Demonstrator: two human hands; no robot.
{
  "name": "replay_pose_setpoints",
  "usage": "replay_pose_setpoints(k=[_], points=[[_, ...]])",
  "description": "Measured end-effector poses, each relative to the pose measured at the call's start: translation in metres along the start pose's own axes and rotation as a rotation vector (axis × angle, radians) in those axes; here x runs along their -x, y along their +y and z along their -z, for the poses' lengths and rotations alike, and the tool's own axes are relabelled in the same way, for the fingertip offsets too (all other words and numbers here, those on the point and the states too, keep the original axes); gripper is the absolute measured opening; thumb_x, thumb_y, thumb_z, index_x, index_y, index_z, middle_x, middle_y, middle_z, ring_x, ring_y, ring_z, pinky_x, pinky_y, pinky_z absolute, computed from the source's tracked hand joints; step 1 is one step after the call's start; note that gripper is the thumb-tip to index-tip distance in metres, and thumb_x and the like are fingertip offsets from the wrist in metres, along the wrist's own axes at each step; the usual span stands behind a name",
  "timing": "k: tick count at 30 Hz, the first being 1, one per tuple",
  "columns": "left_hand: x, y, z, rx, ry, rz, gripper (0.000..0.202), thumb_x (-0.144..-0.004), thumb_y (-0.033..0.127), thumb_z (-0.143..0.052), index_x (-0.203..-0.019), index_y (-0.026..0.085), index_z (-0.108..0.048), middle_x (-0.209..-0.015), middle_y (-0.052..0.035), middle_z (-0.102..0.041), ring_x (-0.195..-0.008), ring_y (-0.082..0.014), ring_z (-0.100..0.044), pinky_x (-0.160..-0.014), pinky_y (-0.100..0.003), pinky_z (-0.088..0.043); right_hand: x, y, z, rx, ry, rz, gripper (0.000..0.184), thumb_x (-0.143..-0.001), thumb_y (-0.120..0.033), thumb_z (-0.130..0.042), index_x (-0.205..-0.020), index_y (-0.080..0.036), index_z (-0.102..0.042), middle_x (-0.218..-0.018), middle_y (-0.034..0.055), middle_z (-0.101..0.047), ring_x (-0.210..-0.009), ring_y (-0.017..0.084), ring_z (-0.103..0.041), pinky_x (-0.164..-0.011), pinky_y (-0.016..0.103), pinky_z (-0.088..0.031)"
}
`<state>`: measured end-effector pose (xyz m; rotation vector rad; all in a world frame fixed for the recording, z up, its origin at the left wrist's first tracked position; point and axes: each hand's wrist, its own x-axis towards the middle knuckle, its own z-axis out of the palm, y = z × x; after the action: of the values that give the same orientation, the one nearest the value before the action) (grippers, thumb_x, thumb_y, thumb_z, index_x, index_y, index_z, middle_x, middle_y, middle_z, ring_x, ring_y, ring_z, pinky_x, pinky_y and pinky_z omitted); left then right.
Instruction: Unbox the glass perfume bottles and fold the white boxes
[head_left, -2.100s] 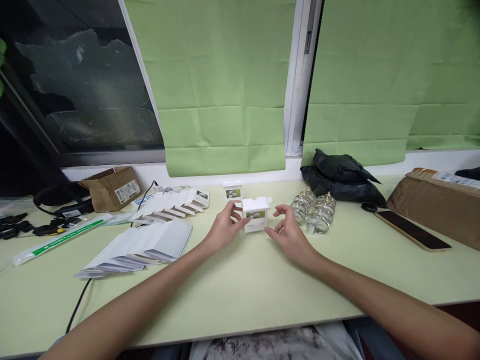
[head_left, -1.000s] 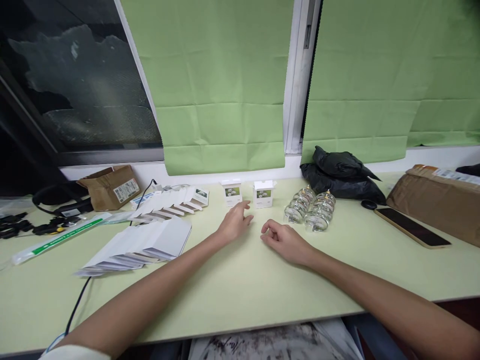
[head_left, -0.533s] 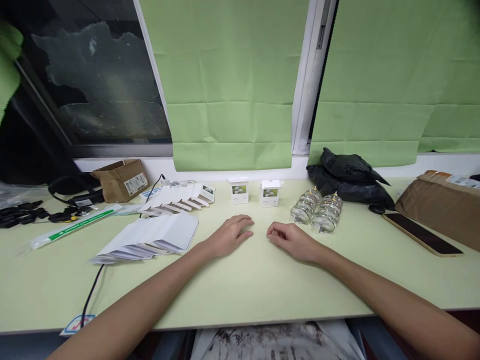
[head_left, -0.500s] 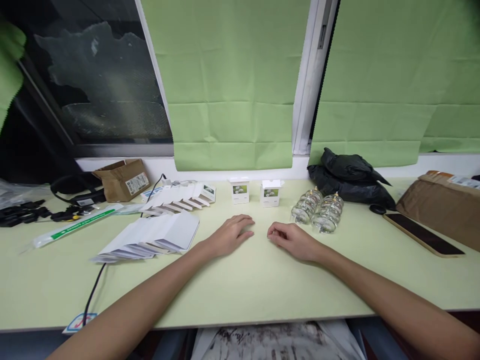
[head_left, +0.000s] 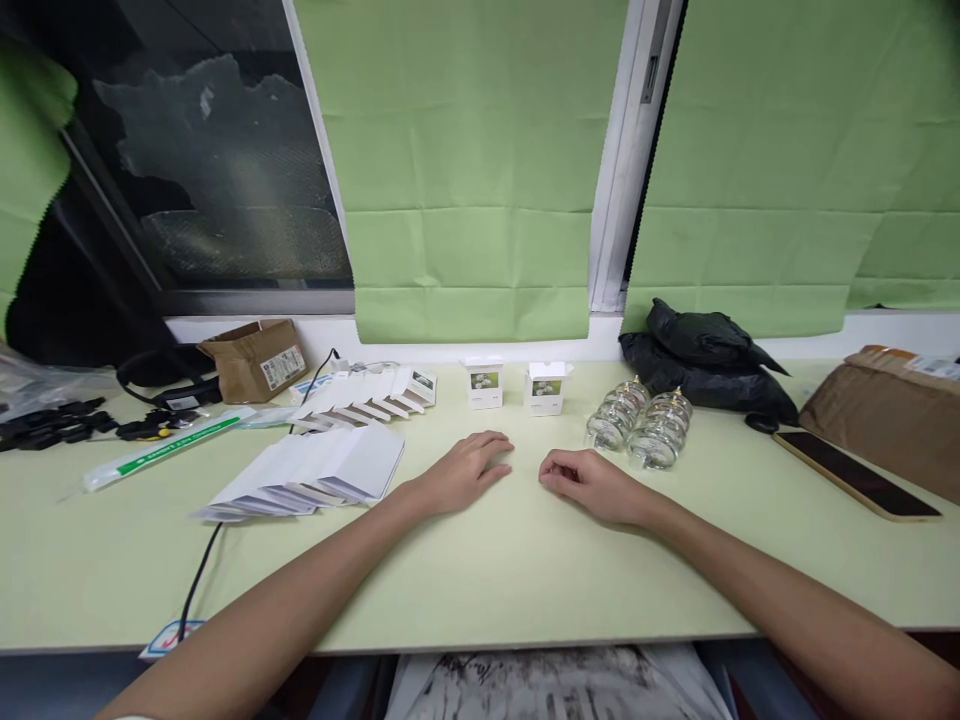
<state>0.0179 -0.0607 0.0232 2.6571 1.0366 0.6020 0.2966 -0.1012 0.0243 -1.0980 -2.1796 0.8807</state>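
Note:
My left hand [head_left: 466, 474] rests on the pale table, its fingers stretched out and thumb apart, holding nothing. Opposite it lies my right hand [head_left: 589, 484], fingers curled in, with nothing seen in it. Beyond the hands stand two small white boxes with a picture on the front, a left box [head_left: 486, 384] and a right box [head_left: 545, 390], their top flaps up. Just past my right hand, clear glass bottles with gold tips lie in two rows, a left row [head_left: 618, 414] and a right row [head_left: 660, 430]. Left of my left hand lies a stack of flat white cartons [head_left: 315, 472].
More small white boxes [head_left: 367, 392] lie in a row behind the stack. A cardboard box [head_left: 255, 362], a green-and-white plastic packet [head_left: 169, 448] and black cables are at left. On the right are a black plastic bag [head_left: 705, 360], a phone [head_left: 855, 475] and a brown parcel [head_left: 885, 415].
The view has shifted slightly, so everything sits a little further right. My right fingers look a bit more curled. My left hand and the objects stay in place on the table.

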Motion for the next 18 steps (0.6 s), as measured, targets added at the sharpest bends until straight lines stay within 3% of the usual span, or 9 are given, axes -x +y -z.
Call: replay_pose_setpoints(k=[8, 10, 14, 18], points=[[0.0, 0.001, 0.001, 0.002, -0.018, 0.004, 0.044, -0.107, 0.048, -0.043, -0.142, 0.027, -0.057, -0.15, -0.0079, -0.055, -0.139, -0.0269, -0.05, -0.117, -0.044, -0.04, 0.0, -0.001, -0.001, 0.134, 0.088, 0.045, 0.025, -0.103, -0.04, -0.05, -0.102, -0.022, -0.068, -0.07, -0.0039, -0.053, -0.063, 0.014, -0.046, -0.059, 0.027, -0.035], [0.0, 0.002, 0.002, 0.003, -0.021, 0.009, 0.044, -0.107, 0.048, -0.043, -0.142, 0.027, -0.058, -0.15, -0.0079, -0.055, -0.139, -0.027, -0.05, -0.117, -0.044, -0.04, 0.0, -0.001, 0.003, 0.241, 0.217, 0.076, 0.024, -0.105, -0.036, -0.048, -0.107, -0.023, -0.067, -0.073, -0.0023, -0.058, -0.065, 0.016, -0.051, -0.062, 0.028, -0.037], [0.0, 0.003, 0.004, 0.012, -0.027, 0.014, 0.044, -0.107, 0.049, -0.043, -0.142, 0.027, -0.058, -0.15, -0.0079, -0.055, -0.138, -0.0275, -0.051, -0.116, -0.044, -0.041, -0.001, -0.001, 0.023, 0.559, 0.605, 0.16, 0.025, -0.106, -0.031, -0.044, -0.114, -0.019, -0.064, -0.09, 0.0063, -0.067, -0.086, 0.023, -0.06, -0.082, 0.035, -0.042], [0.0, 0.002, 0.005, 0.012, -0.031, 0.011, 0.045, -0.107, 0.05, -0.041, -0.142, 0.027, -0.057, -0.15, -0.008, -0.055, -0.137, -0.0278, -0.051, -0.115, -0.045, -0.041, 0.001, 0.004, 0.047, 0.988, 0.839, -0.005, 0.029, -0.103, -0.031, -0.048, -0.124, -0.014, -0.06, -0.109, 0.0149, -0.068, -0.099, 0.031, -0.055, -0.087, 0.041, -0.035]])
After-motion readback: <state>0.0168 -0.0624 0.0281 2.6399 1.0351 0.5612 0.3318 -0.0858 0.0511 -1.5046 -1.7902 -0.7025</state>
